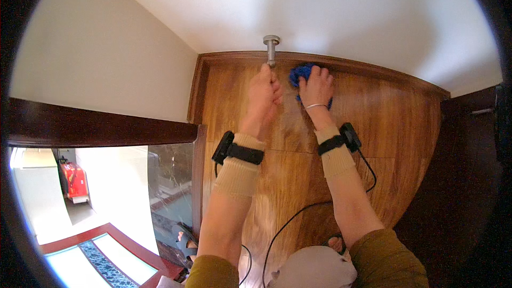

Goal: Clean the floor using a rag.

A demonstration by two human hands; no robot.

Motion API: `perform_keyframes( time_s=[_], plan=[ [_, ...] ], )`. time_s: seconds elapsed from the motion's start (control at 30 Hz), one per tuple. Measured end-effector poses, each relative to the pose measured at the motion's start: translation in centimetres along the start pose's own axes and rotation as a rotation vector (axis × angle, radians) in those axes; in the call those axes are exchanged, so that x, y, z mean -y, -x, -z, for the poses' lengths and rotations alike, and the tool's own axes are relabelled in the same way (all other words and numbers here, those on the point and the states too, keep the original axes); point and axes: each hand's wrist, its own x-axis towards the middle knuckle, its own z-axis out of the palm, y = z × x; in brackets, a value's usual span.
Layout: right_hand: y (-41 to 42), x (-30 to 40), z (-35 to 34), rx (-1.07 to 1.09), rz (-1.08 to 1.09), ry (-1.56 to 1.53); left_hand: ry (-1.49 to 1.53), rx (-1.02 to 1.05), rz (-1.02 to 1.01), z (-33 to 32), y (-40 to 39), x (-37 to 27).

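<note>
A blue cloth [301, 73] is bunched under my right hand [318, 85], which presses it to the wooden floor close to the baseboard. Part of the cloth shows below the wrist. My left hand [265, 90] is slightly blurred, its fingers curled, with the thumb at the free end of a metal door stop [271, 50]. Whether the fingers grip that end cannot be made out. The door stop juts from the white wall just above the baseboard [236, 57]. Each wrist carries a black strapped device over a beige knitted cuff.
Black cables [294, 213] run from the wrist devices across the wooden floor [360, 128]. A dark door panel [452, 168] stands on the right. At the left are a dark wooden frame [100, 122], a bright opening and a red object [75, 180]. My knee [316, 268] is at the bottom.
</note>
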Motion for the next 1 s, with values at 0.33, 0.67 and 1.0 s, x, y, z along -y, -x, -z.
perform_keyframes(
  time_s=[0.33, 0.67, 1.0],
  plan=[
    [-2.0, 4.4, 2.2, 0.131, -0.039, -0.696, 0.115, -0.027, -0.087, -0.8, -0.6, -0.3],
    [-4.6, 8.8, 0.6, 0.343, -0.425, -1.519, -0.005, -0.034, -0.137, -0.5, -0.6, -0.3],
    [-4.1, 8.4, 1.7, 0.588, -0.395, -1.658, -0.049, -0.065, -0.186, -0.9, -0.5, -0.3]
  ],
)
